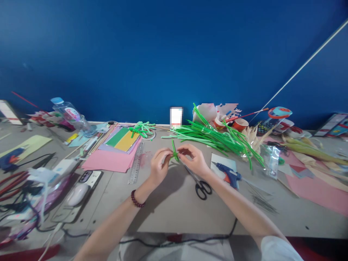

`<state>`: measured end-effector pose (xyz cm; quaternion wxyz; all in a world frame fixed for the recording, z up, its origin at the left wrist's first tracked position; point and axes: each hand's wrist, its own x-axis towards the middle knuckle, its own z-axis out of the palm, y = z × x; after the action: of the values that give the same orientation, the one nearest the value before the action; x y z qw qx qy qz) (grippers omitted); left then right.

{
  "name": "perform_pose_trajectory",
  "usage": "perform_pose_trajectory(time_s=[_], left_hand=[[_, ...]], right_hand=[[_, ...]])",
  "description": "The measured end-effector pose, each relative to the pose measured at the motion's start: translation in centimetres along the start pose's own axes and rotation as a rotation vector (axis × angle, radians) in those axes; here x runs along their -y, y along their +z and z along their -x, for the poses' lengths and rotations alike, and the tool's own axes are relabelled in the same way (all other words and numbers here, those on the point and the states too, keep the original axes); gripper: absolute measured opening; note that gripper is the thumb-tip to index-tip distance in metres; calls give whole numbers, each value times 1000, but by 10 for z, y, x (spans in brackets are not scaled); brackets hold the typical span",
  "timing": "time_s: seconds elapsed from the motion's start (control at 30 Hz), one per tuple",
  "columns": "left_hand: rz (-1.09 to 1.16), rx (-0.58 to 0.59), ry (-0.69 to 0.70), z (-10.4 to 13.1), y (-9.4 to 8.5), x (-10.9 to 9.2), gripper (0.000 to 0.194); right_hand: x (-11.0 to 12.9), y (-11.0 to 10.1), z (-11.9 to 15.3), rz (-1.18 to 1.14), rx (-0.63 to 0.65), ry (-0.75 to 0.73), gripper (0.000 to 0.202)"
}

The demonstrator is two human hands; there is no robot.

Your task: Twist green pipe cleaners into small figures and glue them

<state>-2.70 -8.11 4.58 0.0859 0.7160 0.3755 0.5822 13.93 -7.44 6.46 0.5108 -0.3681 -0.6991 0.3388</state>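
Observation:
Both hands meet over the middle of the table around a small green pipe cleaner (174, 148), bent into a little knot with one end pointing up. My left hand (160, 163) pinches it from the left; a dark bead bracelet circles that wrist. From the right, my right hand (193, 159) pinches the same piece with thumb and fingers. Black-handled scissors (203, 189) lie just below the right hand, blades partly hidden by it. Behind the hands spreads a large bundle of green pipe cleaners (209, 136). A smaller clump of twisted green pipe cleaners (143, 129) sits at the back left.
A blue glue gun (227, 174) lies right of the scissors, near thin wires (263, 203). Left are a clear ruler (136, 163), pink paper sheets (108, 161), a phone (91, 181) with a white mouse (78, 194), and a plastic bottle (67, 110). Paper cups (240, 125) stand behind.

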Motion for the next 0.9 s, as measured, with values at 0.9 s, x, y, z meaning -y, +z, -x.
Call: perform_pose_trajectory(time_s=[0.9], left_hand=[[-70, 23, 37, 6, 3, 6, 6]], right_hand=[[-3, 0, -1, 182, 33, -94, 8]])
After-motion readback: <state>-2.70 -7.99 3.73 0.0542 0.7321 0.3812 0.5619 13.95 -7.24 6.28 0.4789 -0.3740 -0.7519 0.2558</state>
